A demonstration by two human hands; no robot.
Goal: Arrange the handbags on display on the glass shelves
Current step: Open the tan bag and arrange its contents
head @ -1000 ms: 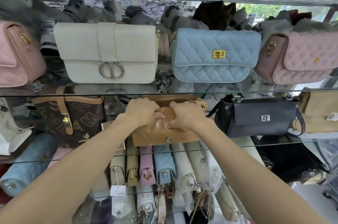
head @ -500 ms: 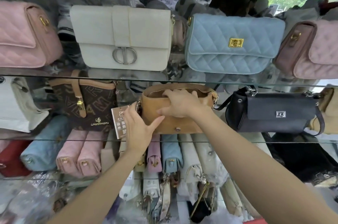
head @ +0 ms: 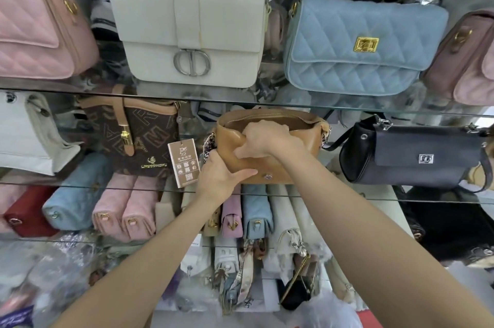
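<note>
Your right hand grips the front top edge of the tan leather handbag on the middle glass shelf, its zip open. Your left hand clasps its lower left corner, between the brown monogram bag and the black flap bag.

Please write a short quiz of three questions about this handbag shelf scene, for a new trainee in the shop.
1. True or false: both hands are on the tan bag.
2. Which bag stands directly to the right of the tan bag on the same glass shelf? A) the black bag B) the white bag C) the light blue quilted bag
3. Fill in: the top zip of the tan bag is ____.

Key
1. True: the left hand holds its lower left corner, the right hand grips its front near the top.
2. A
3. open
</note>
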